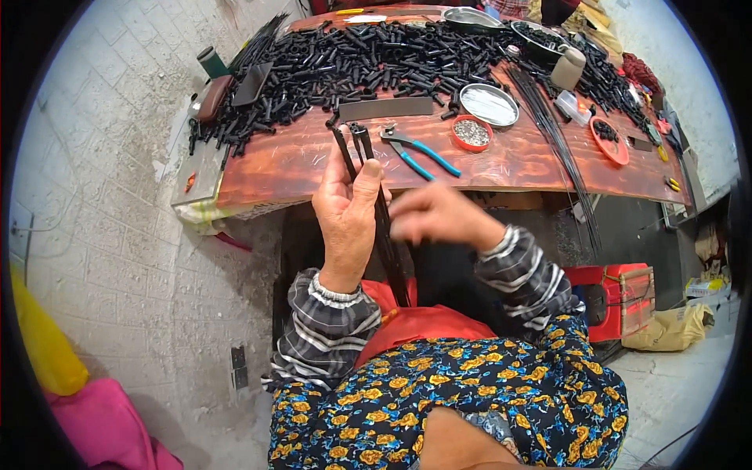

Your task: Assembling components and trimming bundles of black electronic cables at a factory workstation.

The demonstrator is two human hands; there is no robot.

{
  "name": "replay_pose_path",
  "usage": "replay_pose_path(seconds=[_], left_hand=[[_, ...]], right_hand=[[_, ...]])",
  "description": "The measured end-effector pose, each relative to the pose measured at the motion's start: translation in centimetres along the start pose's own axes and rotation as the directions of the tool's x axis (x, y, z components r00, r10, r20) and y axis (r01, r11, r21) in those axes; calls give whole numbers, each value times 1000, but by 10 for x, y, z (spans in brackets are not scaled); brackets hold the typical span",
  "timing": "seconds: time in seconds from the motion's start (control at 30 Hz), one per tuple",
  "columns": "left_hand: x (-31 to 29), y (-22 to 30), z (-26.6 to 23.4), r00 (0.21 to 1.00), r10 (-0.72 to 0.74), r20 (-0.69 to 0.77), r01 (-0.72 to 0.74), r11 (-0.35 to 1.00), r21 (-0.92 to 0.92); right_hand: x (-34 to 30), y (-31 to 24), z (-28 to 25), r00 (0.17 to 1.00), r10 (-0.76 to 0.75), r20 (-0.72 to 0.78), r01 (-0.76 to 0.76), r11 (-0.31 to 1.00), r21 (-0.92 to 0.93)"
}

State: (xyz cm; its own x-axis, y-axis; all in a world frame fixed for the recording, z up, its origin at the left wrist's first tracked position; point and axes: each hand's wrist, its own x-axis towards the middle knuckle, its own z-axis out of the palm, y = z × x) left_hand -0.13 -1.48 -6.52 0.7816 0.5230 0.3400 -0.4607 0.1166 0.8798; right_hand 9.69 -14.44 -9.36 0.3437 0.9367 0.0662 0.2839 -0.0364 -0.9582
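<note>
Reddish-brown glossy wooden table (282,168), heaped with short black tubes (376,63). Before its near edge, the left hand (346,215) is closed around long, thin black rods (366,145); whether the right hand (446,215), blurred and half-curled, holds anything cannot be told.

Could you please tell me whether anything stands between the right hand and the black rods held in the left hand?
Nothing visible does: the right hand is close beside the black rods gripped by the left hand, though blur hides whether its fingertips touch them. The blue-handled pliers lie beyond on the table.
</note>
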Motion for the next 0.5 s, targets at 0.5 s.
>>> replay_pose_path(seconds=[0.5], left_hand=[[36, -5, -20, 944, -58, 324, -13, 977, 211]], right_hand=[[45, -53, -31, 946, 28, -322, 148, 847, 511]])
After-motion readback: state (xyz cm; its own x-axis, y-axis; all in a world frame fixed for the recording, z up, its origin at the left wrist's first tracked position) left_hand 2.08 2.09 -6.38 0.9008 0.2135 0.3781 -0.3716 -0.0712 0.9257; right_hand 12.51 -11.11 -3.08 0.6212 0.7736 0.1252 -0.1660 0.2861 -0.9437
